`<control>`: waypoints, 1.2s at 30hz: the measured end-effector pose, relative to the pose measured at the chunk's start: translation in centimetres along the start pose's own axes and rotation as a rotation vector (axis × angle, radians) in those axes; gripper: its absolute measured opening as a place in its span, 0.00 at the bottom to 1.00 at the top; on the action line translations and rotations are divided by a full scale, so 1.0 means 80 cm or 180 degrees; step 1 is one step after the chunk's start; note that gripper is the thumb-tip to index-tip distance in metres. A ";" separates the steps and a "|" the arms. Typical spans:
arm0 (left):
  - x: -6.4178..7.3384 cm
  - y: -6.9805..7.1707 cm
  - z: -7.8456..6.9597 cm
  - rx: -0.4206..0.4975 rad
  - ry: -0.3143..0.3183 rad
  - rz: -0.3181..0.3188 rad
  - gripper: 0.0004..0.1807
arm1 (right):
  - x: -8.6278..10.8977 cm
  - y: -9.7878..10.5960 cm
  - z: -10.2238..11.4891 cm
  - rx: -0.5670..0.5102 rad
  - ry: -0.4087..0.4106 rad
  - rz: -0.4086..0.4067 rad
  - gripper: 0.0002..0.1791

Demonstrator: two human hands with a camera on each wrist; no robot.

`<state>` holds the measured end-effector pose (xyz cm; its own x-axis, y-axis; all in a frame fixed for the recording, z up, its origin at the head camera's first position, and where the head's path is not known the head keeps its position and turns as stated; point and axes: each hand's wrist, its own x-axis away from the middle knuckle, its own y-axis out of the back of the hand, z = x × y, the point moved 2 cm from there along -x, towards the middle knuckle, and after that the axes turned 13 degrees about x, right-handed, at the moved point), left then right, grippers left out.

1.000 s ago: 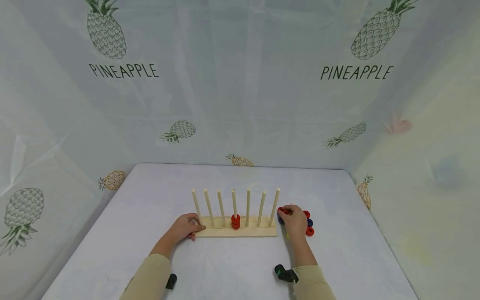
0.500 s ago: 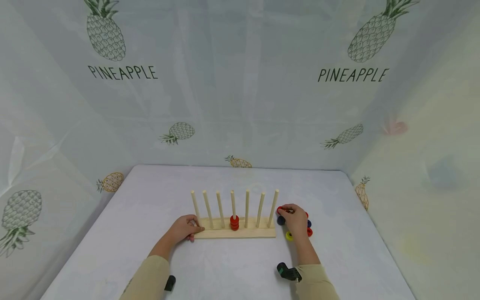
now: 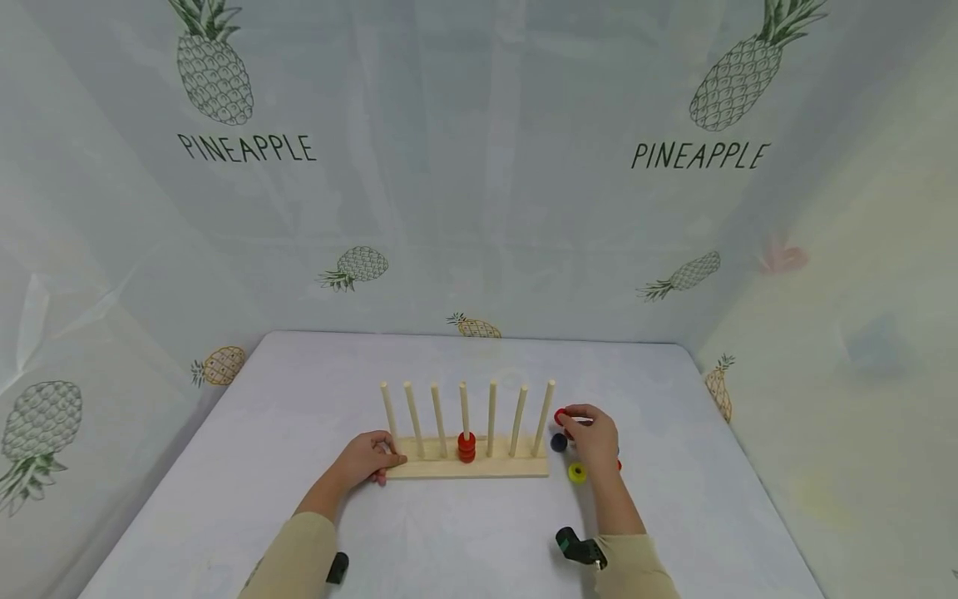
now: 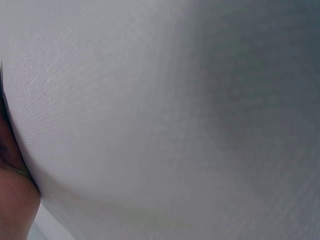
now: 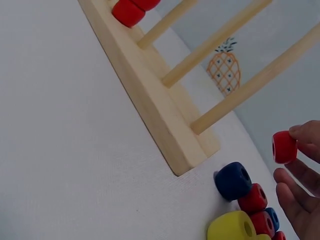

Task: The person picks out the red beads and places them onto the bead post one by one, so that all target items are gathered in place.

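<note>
A wooden peg rack (image 3: 509, 471) with a row of upright pegs stands on the table. Red beads (image 3: 466, 450) are stacked on its middle peg. At the rack's left end my left hand (image 3: 361, 457) grips the base, thumb on top; the left wrist view shows only part of that hand at its edge. Beyond the right end, my right hand (image 3: 596, 434) pinches a red bead (image 5: 285, 147) between thumb and fingers, above the table. Under and beside it lie loose beads: a dark blue one (image 5: 233, 181), a yellow one (image 5: 231, 227), and red ones (image 5: 253, 198).
The white table (image 3: 449, 541) carries the rack and beads. A pineapple-print cloth (image 3: 434, 166) rises behind and at both sides. Dark wrist devices sit at both cuffs, the right one (image 3: 578, 547) seen more fully. My right hand hides part of the bead pile in the head view.
My right hand has lifted the red bead slightly away from the pile, and the blue and yellow beads show more clearly. The left hand keeps its place on the rack.
</note>
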<state>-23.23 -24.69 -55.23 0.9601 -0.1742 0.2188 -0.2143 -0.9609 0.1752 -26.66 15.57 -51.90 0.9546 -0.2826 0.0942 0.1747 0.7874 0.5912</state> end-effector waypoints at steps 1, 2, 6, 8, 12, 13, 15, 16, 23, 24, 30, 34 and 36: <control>0.000 0.000 0.000 -0.0001 -0.0006 -0.0004 0.13 | 0.001 0.001 0.002 -0.0032 -0.0004 0.0003 0.13; 0.000 0.000 0.000 -0.0001 -0.0005 -0.0005 0.13 | 0.001 0.003 0.004 -0.0074 -0.0012 0.0010 0.13; 0.001 0.000 0.001 -0.0022 0.0000 -0.0006 0.13 | 0.006 0.010 0.012 -0.0195 -0.0070 0.0005 0.13; 0.002 0.000 0.001 -0.0032 0.0002 -0.0004 0.13 | 0.009 0.014 0.017 -0.0238 -0.0102 -0.0009 0.13; 0.002 0.000 0.003 -0.0018 -0.0008 0.0011 0.13 | 0.015 0.021 0.027 -0.0285 -0.0035 -0.0064 0.13; 0.001 0.000 0.003 -0.0009 -0.0009 0.0014 0.13 | 0.017 0.023 0.030 -0.0286 -0.0017 -0.0072 0.13; 0.000 0.001 0.004 0.0006 -0.0009 0.0017 0.13 | 0.020 0.026 0.035 -0.0281 0.0036 -0.0090 0.13; 0.000 0.001 0.004 0.0013 -0.0006 0.0016 0.13 | 0.023 0.028 0.037 -0.0285 0.0050 -0.0088 0.13; -0.001 0.000 0.004 -0.0009 -0.0009 -0.0007 0.13 | 0.030 0.040 0.055 -0.0307 0.0239 -0.0215 0.12; -0.001 0.000 0.004 -0.0010 -0.0002 -0.0007 0.13 | 0.031 0.042 0.057 -0.0313 0.0288 -0.0241 0.12; -0.002 0.002 0.006 0.0009 0.0029 0.0012 0.13 | 0.038 0.052 0.069 -0.0344 0.0433 -0.0321 0.12; -0.003 0.002 0.007 0.0015 0.0015 0.0035 0.13 | 0.043 0.057 0.077 -0.0332 0.0435 -0.0314 0.13; -0.003 0.002 0.007 0.0014 0.0020 0.0038 0.13 | 0.045 0.059 0.080 -0.0317 0.0428 -0.0325 0.13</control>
<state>-23.37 -24.93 -55.79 0.9563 -0.1845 0.2269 -0.2250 -0.9597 0.1682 -23.98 14.77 -43.65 0.9531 -0.2933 -0.0742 0.2891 0.8106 0.5092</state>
